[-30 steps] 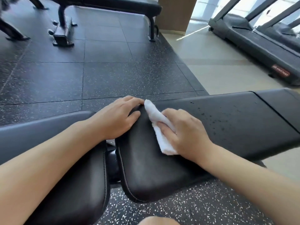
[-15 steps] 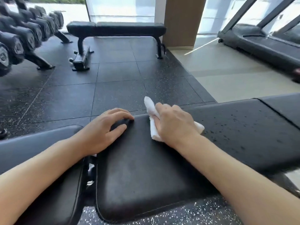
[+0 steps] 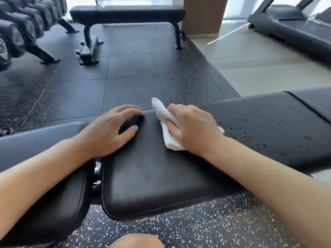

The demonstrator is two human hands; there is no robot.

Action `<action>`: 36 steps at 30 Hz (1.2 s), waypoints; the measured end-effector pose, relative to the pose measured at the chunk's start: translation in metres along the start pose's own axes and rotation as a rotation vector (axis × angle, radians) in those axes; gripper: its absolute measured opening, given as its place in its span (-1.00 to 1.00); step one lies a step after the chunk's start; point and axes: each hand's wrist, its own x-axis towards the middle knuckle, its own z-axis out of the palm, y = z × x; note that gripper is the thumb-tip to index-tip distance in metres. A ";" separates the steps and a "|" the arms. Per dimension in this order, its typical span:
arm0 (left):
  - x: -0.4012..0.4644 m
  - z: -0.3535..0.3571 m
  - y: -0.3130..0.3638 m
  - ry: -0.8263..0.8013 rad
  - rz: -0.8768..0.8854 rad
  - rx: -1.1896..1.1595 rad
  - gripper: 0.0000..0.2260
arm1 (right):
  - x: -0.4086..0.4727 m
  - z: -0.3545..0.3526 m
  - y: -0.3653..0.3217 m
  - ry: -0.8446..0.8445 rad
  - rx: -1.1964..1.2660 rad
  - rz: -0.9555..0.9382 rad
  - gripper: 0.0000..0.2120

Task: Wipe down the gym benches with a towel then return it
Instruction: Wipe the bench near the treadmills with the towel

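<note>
A black padded gym bench (image 3: 161, 176) runs across the view in front of me, and water droplets speckle its right part (image 3: 268, 122). My right hand (image 3: 193, 129) presses a folded white towel (image 3: 168, 126) flat on the pad near its far edge; one towel corner sticks up past the fingers. My left hand (image 3: 111, 129) rests on the pad's left far corner, fingers curled over the edge and holding it. A second bench pad (image 3: 44, 140) lies to the left, under my left forearm.
Another flat black bench (image 3: 129, 13) stands across the dark rubber floor at the back. A rack of dumbbells (image 3: 19, 33) fills the far left. Treadmills (image 3: 293, 31) stand at the far right on a light floor, beside a tan pillar (image 3: 204, 15). My knee (image 3: 136, 241) shows at the bottom.
My right hand slid the towel away from me toward the pad's far edge, then slightly back toward me. The camera tilted up, bringing the far bench and dumbbell rack into view. My left hand stayed put.
</note>
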 end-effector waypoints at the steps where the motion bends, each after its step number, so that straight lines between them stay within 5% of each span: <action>1: -0.001 0.000 0.001 0.009 -0.013 -0.015 -0.62 | -0.008 -0.001 -0.010 -0.011 0.003 -0.068 -0.74; 6: -0.002 -0.001 -0.003 0.017 -0.027 -0.074 -0.64 | -0.058 -0.004 -0.035 -0.138 0.138 -0.350 -0.69; 12: 0.001 0.002 -0.002 0.045 -0.039 -0.072 -0.66 | 0.023 0.000 0.008 0.014 -0.097 -0.076 -0.47; 14: 0.001 0.003 -0.002 0.049 -0.032 -0.072 -0.67 | 0.020 0.007 0.004 0.006 -0.063 0.006 -0.55; 17: 0.001 0.002 -0.003 0.053 -0.022 -0.089 -0.67 | -0.023 0.006 -0.026 0.017 0.064 -0.151 -0.82; 21: 0.000 0.001 -0.004 0.038 -0.041 -0.121 -0.67 | -0.048 -0.010 -0.030 -0.094 0.160 -0.290 -0.78; 27: -0.001 0.001 0.001 0.048 -0.035 -0.090 -0.67 | -0.034 -0.022 -0.008 -0.097 0.206 -0.113 -0.78; 33: -0.002 0.002 -0.002 0.061 -0.022 -0.091 -0.69 | -0.065 -0.014 -0.052 -0.072 0.249 -0.420 -0.81; 36: 0.000 0.002 -0.001 0.067 -0.036 -0.112 -0.69 | -0.022 -0.021 -0.002 -0.066 0.203 -0.108 -0.79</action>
